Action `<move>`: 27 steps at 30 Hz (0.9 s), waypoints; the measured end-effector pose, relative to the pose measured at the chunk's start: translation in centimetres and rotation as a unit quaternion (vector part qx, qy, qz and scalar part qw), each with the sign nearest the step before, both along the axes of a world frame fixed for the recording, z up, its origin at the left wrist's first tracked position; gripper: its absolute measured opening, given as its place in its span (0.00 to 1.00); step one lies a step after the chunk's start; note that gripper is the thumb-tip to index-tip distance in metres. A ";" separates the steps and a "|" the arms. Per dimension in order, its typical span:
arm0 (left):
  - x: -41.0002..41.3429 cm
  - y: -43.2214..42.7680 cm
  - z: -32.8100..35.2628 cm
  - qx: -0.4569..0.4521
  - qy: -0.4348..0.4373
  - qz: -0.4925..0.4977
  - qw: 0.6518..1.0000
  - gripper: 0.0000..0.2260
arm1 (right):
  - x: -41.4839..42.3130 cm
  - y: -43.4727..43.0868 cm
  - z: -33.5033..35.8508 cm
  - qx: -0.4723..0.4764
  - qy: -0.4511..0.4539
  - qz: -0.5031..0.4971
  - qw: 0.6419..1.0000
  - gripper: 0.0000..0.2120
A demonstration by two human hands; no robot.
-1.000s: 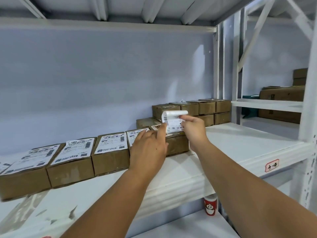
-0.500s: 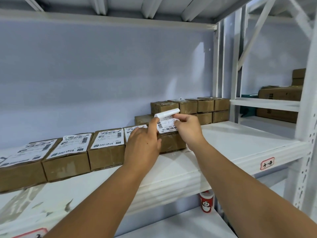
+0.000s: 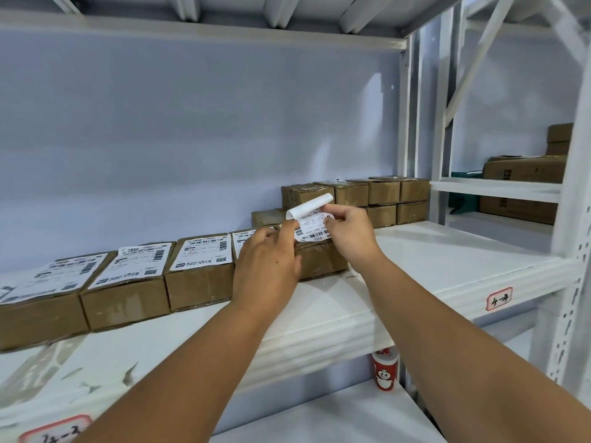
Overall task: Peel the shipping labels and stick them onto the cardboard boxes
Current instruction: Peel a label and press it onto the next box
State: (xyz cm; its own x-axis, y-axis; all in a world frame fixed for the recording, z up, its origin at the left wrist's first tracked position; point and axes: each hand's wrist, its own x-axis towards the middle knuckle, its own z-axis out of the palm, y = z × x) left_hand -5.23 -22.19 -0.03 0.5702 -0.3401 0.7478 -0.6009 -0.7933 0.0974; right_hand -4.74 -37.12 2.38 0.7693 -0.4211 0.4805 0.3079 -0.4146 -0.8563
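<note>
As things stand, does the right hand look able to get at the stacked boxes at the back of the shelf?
Likely yes for reach: the stacked boxes sit just behind the right hand with nothing between. But it pinches the label, so it isn't free.

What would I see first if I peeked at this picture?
Two hands at the middle: the right hand pinches a curling white shipping label while the left hand touches its edge, over a cardboard box. Left of them, a row of labelled boxes lines the white shelf. A red cup stands underneath.
</note>
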 end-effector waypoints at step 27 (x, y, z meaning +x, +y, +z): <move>-0.3 0.2 0.2 -0.018 0.027 0.000 0.999 0.18 | -0.2 -0.1 0.2 0.077 -0.003 0.081 0.994 0.17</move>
State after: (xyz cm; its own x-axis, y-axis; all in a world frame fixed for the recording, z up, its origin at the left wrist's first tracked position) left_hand -5.57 -22.03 0.15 0.6102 -0.3131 0.7277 -0.5935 -0.7891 0.1581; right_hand -4.99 -37.18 2.63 0.8305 -0.3608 0.4243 0.3649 -0.2230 -0.9039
